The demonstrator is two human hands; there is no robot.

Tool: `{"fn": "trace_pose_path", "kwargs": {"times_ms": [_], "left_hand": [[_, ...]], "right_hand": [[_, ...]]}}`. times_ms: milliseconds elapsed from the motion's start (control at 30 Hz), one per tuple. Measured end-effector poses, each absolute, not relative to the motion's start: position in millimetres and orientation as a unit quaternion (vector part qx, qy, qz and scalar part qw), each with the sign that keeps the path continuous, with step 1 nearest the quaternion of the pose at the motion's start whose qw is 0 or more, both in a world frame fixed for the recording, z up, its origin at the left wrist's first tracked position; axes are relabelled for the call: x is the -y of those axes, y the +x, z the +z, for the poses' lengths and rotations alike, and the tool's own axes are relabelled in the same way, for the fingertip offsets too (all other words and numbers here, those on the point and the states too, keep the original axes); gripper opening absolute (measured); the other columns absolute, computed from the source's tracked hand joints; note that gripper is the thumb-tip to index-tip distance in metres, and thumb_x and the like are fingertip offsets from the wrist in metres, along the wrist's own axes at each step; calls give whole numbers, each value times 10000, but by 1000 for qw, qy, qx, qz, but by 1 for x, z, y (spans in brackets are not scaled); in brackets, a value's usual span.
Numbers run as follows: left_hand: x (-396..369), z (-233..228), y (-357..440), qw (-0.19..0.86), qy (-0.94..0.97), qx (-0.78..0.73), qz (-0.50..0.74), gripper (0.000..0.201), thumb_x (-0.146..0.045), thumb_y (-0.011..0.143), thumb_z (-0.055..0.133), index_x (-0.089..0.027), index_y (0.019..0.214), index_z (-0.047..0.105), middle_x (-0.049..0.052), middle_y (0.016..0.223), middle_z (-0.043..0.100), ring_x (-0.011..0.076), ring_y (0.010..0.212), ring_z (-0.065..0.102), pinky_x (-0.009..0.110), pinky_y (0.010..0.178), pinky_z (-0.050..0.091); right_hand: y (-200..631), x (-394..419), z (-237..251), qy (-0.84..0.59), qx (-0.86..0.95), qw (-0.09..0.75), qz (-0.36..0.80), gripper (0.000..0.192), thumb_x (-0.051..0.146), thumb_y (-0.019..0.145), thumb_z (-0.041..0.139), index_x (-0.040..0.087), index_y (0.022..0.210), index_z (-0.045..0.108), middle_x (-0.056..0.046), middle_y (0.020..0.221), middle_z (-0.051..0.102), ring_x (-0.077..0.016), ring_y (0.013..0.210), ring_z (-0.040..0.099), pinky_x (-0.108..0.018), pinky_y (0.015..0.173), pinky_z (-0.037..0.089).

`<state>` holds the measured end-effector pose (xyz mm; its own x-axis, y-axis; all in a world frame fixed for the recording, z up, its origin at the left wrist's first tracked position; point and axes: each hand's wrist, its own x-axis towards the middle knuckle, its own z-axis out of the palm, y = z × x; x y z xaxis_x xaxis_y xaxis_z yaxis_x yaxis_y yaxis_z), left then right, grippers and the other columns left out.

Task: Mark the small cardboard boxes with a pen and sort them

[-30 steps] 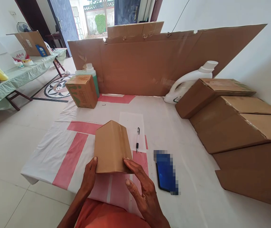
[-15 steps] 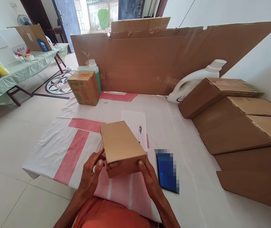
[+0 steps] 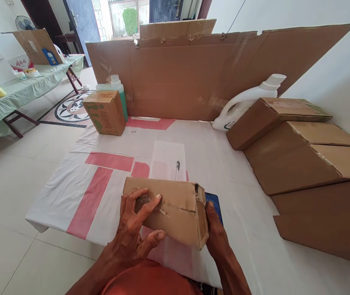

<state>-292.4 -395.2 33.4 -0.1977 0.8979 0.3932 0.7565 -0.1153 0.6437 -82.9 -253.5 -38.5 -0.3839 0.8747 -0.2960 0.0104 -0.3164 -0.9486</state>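
Note:
A brown cardboard box (image 3: 175,209) is tilted between my two hands over the near part of the table. The face turned toward me has a creased seam, worn corners and some clear tape. My left hand (image 3: 134,225) grips its left end, with fingers bent over the face and the thumb by the lower edge. My right hand (image 3: 216,229) holds the right end, its thumb on the side and its other fingers hidden. Behind the box, a blue flat object (image 3: 214,201) is partly covered. A pen (image 3: 177,167) lies on a white sheet of paper (image 3: 165,153) beyond it.
Several brown cardboard boxes (image 3: 294,157) line the right side. A white jug (image 3: 248,102) leans at the back right. At the back left, a small printed carton (image 3: 105,114) stands before a green bottle (image 3: 121,94). A tall cardboard panel (image 3: 175,78) closes off the far edge.
The box has been turned over, so a seamed face replaces the smooth one, and its right end has swung right over the blue object. My left hand has shifted onto the box's face.

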Motion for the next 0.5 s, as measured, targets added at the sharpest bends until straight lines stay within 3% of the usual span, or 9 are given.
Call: {"fn": "trace_pose_path", "kwargs": {"times_ms": [100,267,400,500], "left_hand": [[383,28,-292,96,645,-662,370,687,-590,1009,546,-357,1635,382,159,1479,492,381,1367,483,553,1147,407],[373,22,-293,72,658,-665,346,745,-513,984,643,-338,1647,351,156,1485,530,374,1375,498,534,1167,378],[370,30,-309,92,628,-672,382,634,-488,1042,542,-351,1636,370,128,1512,534,344,1400,494,503,1176,380],[366,35,-333,154,589,-672,422,532,-503,1085,415,-338,1590,454,95,1511,564,312,1388,526,453,1160,408]], "right_hand": [[-81,252,-34,-439,439,267,737,789,860,887,508,210,1267,744,-115,924,800,-338,859,765,-440,660,653],[-81,255,-36,-416,432,316,735,720,794,938,509,263,1408,630,-70,933,756,-260,719,705,-384,563,628],[-78,264,-22,-387,457,306,740,649,741,948,563,257,1379,583,-25,807,676,-212,624,659,-349,543,603],[-76,271,-3,-352,492,282,744,604,717,934,608,267,1336,571,-55,947,691,-232,718,715,-333,537,596]]}}
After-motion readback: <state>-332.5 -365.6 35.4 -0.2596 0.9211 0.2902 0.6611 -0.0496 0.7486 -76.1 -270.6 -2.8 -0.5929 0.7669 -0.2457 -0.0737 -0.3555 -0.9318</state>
